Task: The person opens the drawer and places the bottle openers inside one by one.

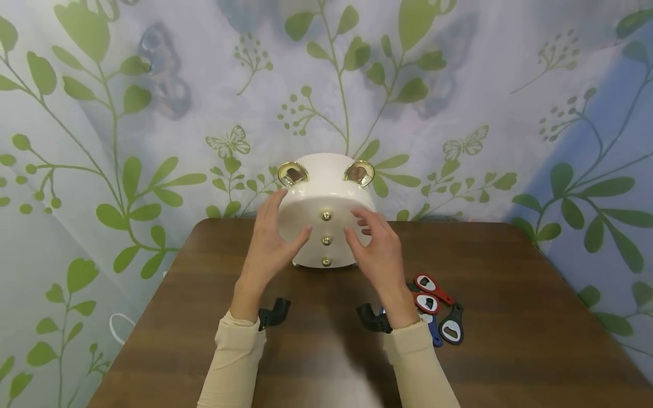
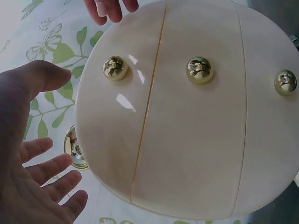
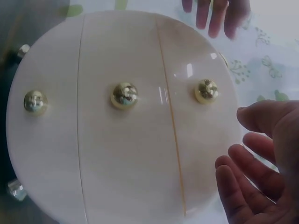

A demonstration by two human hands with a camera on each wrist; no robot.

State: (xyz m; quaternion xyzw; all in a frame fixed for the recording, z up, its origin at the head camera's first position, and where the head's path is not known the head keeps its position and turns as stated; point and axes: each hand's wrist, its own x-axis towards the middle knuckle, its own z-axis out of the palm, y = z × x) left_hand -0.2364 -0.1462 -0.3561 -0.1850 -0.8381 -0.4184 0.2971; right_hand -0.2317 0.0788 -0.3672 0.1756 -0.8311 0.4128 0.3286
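A glossy white drawer box (image 1: 308, 226) with a rounded front stands at the back of the table. Three gold knobs (image 2: 200, 70) run down its front, one on each section between the seam lines, and two gold ear-shaped pieces (image 1: 359, 173) stick up from its top. My left hand (image 1: 267, 243) is raised at the box's left side, fingers spread and thumb apart, with nothing in it. On the other side my right hand (image 1: 380, 249) is held likewise, its fingers loosely bent around air, thumb toward the knobs.
Several bottle openers lie piled on the brown table (image 1: 510, 328) by my right wrist, among them a red opener (image 1: 432, 288), a black opener (image 1: 452, 327) and a blue opener (image 1: 435, 331). Leaf-patterned cloth (image 1: 326, 73) hangs right behind the table. Black brackets (image 1: 275, 311) sit at both wrists.
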